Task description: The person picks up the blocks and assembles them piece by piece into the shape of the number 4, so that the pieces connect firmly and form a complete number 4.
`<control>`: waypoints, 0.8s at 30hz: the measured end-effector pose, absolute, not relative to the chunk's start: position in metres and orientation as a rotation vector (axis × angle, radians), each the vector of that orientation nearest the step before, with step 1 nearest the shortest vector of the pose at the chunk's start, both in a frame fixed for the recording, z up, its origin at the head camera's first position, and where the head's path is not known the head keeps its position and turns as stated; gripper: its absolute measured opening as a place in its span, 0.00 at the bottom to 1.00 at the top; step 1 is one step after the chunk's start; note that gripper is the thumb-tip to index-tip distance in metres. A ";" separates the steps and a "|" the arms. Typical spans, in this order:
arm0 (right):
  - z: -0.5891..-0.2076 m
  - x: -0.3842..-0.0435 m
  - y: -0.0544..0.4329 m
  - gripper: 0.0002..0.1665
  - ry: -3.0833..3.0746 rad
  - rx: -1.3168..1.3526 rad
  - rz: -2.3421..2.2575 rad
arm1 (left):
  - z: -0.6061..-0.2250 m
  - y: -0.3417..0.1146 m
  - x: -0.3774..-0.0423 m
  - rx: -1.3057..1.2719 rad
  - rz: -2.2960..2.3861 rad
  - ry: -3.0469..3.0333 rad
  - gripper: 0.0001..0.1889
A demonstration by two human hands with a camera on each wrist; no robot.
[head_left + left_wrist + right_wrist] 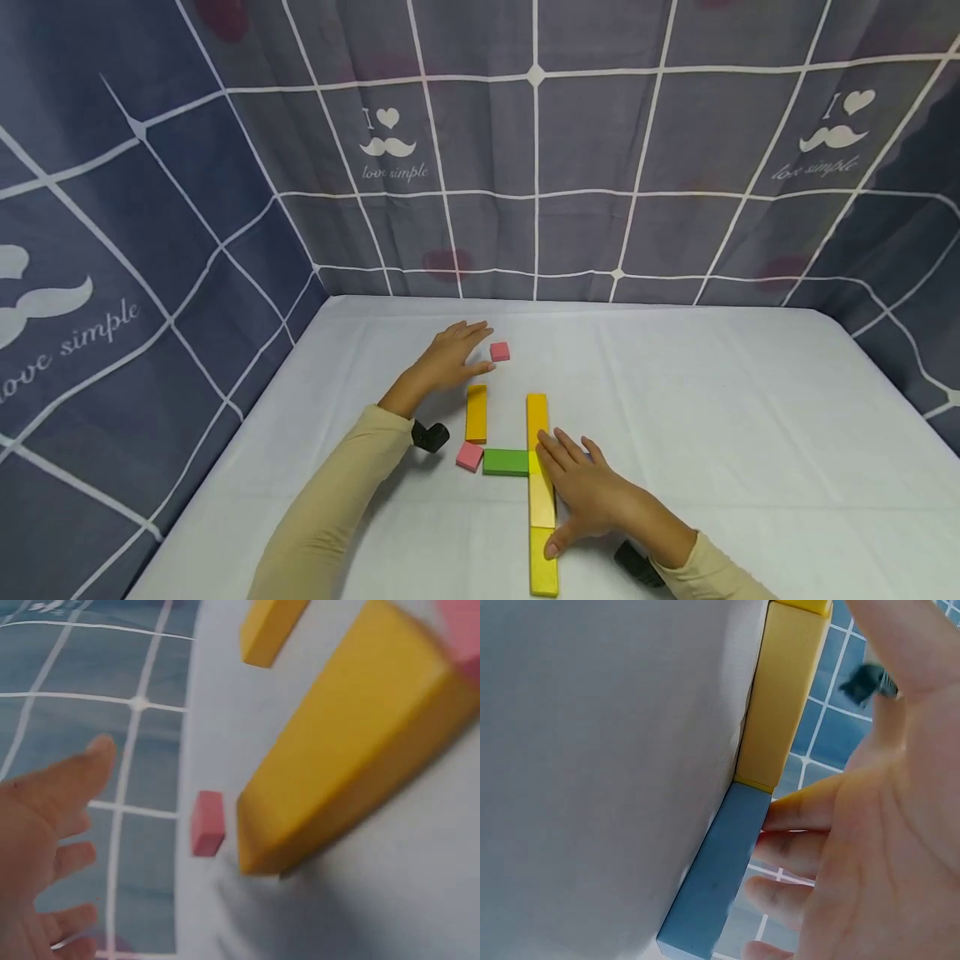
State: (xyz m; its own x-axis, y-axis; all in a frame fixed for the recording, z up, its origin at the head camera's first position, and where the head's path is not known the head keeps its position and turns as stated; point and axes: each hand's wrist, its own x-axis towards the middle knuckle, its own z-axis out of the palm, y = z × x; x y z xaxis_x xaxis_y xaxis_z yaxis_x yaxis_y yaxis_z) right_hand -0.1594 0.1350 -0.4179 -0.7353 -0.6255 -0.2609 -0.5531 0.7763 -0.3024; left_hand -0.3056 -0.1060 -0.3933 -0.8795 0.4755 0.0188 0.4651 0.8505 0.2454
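My left hand (448, 358) reaches over the far part of the table with its fingers extended, holding nothing. Just past its thumb lies a small pink block (499, 352). Nearer me, a loose yellow block (476, 414) lies lengthwise. My right hand (592, 496) spreads its fingers over the right side of a straight row of yellow blocks (542, 504), with the thumb on the nearest block. A blue block (716, 877) meets the row under that hand, mostly hidden in the head view. On the row's left side, a green block (506, 462) abuts it.
Another pink block (469, 457), turned askew, sits at the green block's left end. The white cloth-covered table (720, 400) stretches away to both sides. Grey checked curtains (585, 133) stand behind the table and along its left and right sides.
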 end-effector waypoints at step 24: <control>-0.419 -0.159 0.135 0.76 2.621 -0.917 -0.328 | -0.413 -0.079 -0.342 0.725 0.021 2.850 0.19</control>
